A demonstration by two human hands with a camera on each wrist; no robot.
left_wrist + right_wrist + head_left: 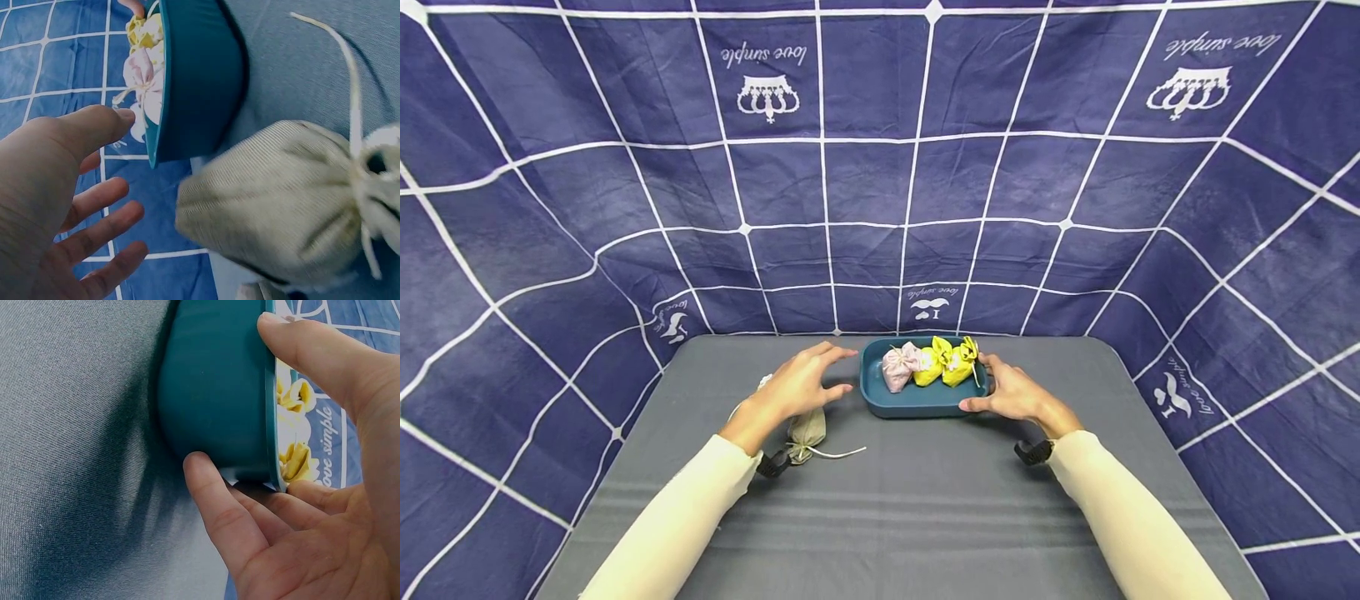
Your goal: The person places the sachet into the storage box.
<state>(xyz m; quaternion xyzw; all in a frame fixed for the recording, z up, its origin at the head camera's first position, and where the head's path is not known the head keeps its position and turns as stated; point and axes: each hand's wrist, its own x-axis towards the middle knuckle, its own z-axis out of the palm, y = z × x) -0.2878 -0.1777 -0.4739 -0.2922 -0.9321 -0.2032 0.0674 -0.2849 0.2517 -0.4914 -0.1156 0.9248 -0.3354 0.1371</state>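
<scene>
A teal box stands near the back of the table. Inside it, a pink drawstring pouch lies beside two yellow pouches. My right hand grips the box's right end, thumb at the near rim and fingers around the end wall. Off the left end, my left hand hovers with spread fingers, apart from the box and holding nothing. Below that hand a beige drawstring pouch lies on the table, its pale cord trailing to the right; the hand partly hides it in the head view.
A grey cloth covers the table. Blue checked fabric hangs at the back and both sides, with the box close to the back one. Something white shows behind my left wrist, mostly hidden.
</scene>
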